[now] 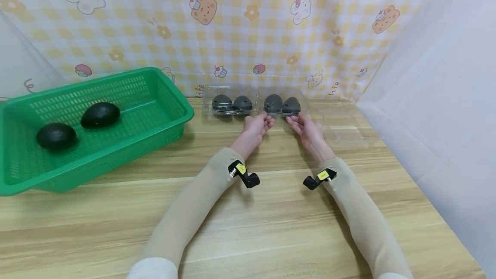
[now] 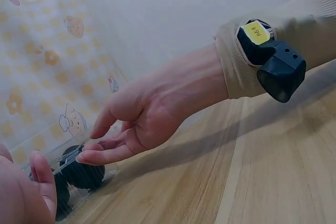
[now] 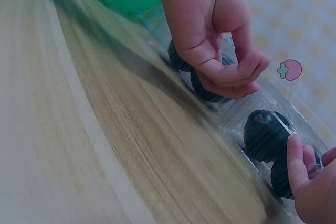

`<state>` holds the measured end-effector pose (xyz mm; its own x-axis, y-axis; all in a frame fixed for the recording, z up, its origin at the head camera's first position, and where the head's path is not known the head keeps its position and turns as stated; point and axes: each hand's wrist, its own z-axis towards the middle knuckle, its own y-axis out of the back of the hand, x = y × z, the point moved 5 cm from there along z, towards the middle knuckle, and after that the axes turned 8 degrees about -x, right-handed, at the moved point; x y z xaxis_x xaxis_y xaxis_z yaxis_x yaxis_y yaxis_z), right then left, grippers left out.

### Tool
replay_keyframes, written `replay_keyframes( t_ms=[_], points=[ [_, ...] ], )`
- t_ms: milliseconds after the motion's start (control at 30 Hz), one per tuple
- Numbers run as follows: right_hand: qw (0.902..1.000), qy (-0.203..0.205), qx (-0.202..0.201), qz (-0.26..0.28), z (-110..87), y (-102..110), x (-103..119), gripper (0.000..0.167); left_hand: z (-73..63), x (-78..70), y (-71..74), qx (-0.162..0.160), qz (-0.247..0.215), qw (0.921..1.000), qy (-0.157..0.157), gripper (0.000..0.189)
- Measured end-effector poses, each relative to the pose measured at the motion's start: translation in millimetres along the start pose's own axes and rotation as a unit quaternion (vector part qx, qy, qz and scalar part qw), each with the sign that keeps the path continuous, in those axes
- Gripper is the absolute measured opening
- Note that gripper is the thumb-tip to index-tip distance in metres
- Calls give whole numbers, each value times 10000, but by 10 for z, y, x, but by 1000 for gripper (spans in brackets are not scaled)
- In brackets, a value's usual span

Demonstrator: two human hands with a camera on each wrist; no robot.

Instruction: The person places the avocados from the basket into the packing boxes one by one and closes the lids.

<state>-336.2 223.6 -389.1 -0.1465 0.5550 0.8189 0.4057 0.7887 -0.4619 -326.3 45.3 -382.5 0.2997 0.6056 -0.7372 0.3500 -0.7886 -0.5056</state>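
Right of the green basket (image 1: 128,152), our left hand (image 1: 253,128) bent its fingers at the clear box (image 1: 286,92) of two dark avocados (image 1: 273,103) — pinching or not, we couldn't tell — while our right hand (image 1: 309,130) had relaxed fingers there, so uneven pressure might have tipped it.

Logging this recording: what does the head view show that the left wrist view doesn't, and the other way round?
Only the head view: the green basket with two dark fruits in it, the left container holding two more, and the black device on the left wrist.

Only the left wrist view: no extra object, just a low, side-on look at the right palm.

Both: the left hand, the right hand, the right container with its pair of fruits, the right wrist's black device, the wooden table and the printed cloth.
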Motion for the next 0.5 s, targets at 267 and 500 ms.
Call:
replay_keyframes(
  t_ms=[267, 500],
  points=[
    [10000, -27, -75, -21, 48, -25, 9, 18, 51, -6, -14, -142, -58, 9998, -143, 26],
    [9998, 70, -24, -159, 96, -47, 9, 12, 81, -20, -5, -168, 115, 9993, -305, 26]
  ],
)
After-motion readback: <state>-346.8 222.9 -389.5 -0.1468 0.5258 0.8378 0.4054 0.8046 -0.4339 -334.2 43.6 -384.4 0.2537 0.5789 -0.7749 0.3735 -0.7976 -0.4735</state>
